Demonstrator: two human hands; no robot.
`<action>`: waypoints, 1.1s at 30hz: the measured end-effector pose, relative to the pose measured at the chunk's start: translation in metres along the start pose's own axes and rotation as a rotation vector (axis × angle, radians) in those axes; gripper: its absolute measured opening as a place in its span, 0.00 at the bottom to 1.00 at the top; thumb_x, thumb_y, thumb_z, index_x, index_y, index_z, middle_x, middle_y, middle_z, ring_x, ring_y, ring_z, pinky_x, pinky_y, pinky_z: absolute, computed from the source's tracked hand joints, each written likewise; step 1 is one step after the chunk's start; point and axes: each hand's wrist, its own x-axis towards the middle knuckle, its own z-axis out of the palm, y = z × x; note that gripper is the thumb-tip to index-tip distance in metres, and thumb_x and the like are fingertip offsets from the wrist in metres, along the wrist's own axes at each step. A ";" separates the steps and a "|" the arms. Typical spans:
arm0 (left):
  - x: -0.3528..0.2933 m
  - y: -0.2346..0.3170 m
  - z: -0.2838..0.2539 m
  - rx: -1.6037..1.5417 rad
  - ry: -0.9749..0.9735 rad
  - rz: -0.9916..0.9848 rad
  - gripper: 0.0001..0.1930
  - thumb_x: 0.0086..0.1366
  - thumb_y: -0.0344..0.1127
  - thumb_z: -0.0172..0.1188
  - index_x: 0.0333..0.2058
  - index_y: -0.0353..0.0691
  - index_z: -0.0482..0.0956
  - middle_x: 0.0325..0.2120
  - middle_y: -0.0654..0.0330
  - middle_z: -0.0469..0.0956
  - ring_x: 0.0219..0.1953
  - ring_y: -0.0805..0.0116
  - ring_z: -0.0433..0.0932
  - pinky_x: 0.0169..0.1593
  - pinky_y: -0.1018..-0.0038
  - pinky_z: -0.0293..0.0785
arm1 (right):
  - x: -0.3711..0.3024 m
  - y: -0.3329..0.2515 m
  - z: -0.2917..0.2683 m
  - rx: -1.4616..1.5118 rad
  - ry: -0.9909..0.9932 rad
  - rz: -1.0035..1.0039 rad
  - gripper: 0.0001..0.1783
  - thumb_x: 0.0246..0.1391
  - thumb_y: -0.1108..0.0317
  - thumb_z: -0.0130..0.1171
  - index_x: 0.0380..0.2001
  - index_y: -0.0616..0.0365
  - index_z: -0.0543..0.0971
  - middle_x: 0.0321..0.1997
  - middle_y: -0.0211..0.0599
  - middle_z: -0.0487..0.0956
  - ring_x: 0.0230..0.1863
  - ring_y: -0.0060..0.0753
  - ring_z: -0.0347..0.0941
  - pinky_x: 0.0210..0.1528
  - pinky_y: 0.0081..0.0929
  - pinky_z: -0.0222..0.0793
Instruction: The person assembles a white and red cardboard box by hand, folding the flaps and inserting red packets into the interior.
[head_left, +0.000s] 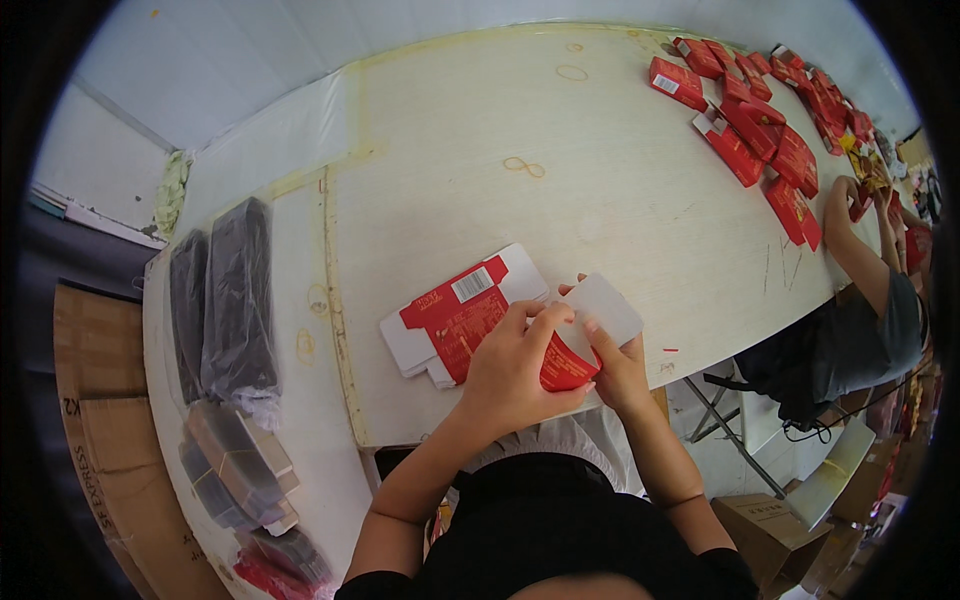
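Note:
A red folding carton (pixel 568 369) with a pale inner side is held between my two hands near the front edge of the table. My left hand (pixel 512 362) wraps its left side, fingers bent over the top. On the other side my right hand (pixel 618 368) grips the carton, its thumb by a raised white flap (pixel 606 308). Part of the carton is hidden behind my fingers. Just left of my left hand lie flattened red and white cartons (pixel 452 312), one with a barcode label facing up.
Several red boxes (pixel 740 150) lie heaped at the far right, near a co-worker's arm (pixel 858 235). Rubber bands (pixel 523 167) lie on the table (pixel 430 180). Dark plastic-wrapped bundles (pixel 238 300) and banded clear-looking packs (pixel 235 465) line the left side, beside cardboard (pixel 105 420).

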 end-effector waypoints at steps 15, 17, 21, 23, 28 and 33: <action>-0.001 0.001 0.000 0.160 -0.124 -0.064 0.56 0.38 0.41 0.70 0.63 0.33 0.45 0.43 0.45 0.71 0.43 0.50 0.75 0.43 0.64 0.74 | -0.014 -0.036 0.004 -0.629 -0.376 0.046 0.29 0.61 0.66 0.38 0.64 0.66 0.54 0.59 0.56 0.67 0.60 0.44 0.63 0.62 0.31 0.54; -0.001 0.001 0.000 0.169 -0.117 -0.025 0.57 0.37 0.41 0.71 0.63 0.33 0.45 0.42 0.45 0.71 0.42 0.51 0.76 0.42 0.64 0.74 | -0.015 -0.036 0.003 -0.519 -0.347 0.083 0.29 0.61 0.67 0.39 0.64 0.66 0.55 0.59 0.55 0.67 0.60 0.41 0.63 0.62 0.29 0.54; -0.001 0.001 -0.001 0.183 -0.111 0.006 0.58 0.37 0.43 0.72 0.63 0.32 0.44 0.42 0.45 0.71 0.41 0.52 0.76 0.41 0.66 0.75 | -0.017 -0.032 0.003 -0.539 -0.290 0.076 0.29 0.60 0.70 0.42 0.64 0.65 0.56 0.60 0.52 0.67 0.61 0.36 0.62 0.62 0.28 0.54; -0.001 0.002 -0.001 0.176 -0.114 0.007 0.58 0.36 0.43 0.72 0.63 0.32 0.44 0.43 0.45 0.71 0.41 0.52 0.76 0.41 0.66 0.75 | -0.017 -0.030 0.003 -0.500 -0.256 0.096 0.29 0.60 0.71 0.42 0.64 0.65 0.56 0.60 0.53 0.67 0.60 0.35 0.63 0.61 0.27 0.55; -0.002 0.001 0.000 0.190 -0.104 0.001 0.58 0.37 0.43 0.72 0.63 0.31 0.45 0.41 0.46 0.71 0.40 0.53 0.76 0.41 0.66 0.75 | -0.016 -0.031 0.003 -0.511 -0.245 0.093 0.28 0.60 0.71 0.41 0.64 0.65 0.56 0.58 0.53 0.68 0.57 0.35 0.66 0.59 0.27 0.58; -0.003 0.005 0.000 0.261 -0.173 -0.054 0.57 0.37 0.44 0.71 0.63 0.30 0.46 0.38 0.48 0.71 0.39 0.54 0.76 0.39 0.65 0.76 | -0.018 -0.028 0.006 -0.843 -0.324 -0.081 0.28 0.59 0.70 0.41 0.63 0.66 0.57 0.50 0.55 0.71 0.50 0.50 0.71 0.55 0.33 0.63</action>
